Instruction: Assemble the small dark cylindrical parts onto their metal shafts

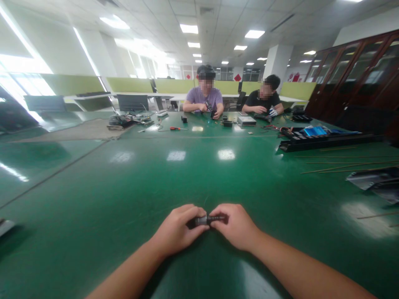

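Just above the green tabletop, my left hand (pixel 181 227) is closed around a small dark grey metal cylinder (pixel 201 220). A thinner dark shaft with ridges (pixel 217 218) lies in line with the cylinder and meets its right end. The thumb and fingers of my right hand (pixel 236 226) pinch this ridged shaft near the joint. Whether the two are one piece or separate parts, I cannot tell. The cylinder's left end is hidden in my left palm, and the shaft's far end goes into my right hand.
A wide green table (pixel 187 178) stretches ahead. Across it, two people (pixel 204 97) work among small parts, near an orange screwdriver (pixel 177 128). Thin rods (pixel 346 166) and a long black rail (pixel 324 142) lie at right. Electronics (pixel 124 120) are piled at back left.
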### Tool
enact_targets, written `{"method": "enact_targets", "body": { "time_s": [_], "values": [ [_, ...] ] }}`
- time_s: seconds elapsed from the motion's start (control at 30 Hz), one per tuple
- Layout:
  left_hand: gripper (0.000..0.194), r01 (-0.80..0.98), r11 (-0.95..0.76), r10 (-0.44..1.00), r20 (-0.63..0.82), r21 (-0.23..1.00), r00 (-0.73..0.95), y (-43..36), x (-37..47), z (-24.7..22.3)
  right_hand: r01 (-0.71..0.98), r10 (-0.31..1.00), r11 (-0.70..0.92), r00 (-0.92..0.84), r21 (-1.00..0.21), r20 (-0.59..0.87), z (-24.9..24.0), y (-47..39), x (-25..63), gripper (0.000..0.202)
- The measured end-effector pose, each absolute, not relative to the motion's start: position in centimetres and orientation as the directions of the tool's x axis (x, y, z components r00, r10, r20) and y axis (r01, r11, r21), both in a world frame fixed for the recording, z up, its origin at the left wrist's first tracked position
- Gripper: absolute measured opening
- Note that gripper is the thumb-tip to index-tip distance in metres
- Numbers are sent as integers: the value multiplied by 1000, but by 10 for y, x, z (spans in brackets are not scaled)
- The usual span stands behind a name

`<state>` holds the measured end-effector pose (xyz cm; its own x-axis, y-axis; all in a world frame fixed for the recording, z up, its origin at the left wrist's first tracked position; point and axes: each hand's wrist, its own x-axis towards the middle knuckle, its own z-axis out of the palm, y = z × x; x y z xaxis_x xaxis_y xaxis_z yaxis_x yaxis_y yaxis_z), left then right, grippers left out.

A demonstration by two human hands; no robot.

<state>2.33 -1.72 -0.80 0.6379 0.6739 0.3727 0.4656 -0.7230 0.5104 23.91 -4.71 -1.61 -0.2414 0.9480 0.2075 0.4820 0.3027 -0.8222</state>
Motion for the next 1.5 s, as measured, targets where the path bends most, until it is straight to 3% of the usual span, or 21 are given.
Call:
{"method": "enact_targets", "body": {
  "time_s": [1.5],
  "values": [
    [14, 473, -724, 673, 363, 503, 645, -15, 22, -7, 472, 959, 255, -233, -844, 160, -12, -46, 240, 8]
  ]
}}
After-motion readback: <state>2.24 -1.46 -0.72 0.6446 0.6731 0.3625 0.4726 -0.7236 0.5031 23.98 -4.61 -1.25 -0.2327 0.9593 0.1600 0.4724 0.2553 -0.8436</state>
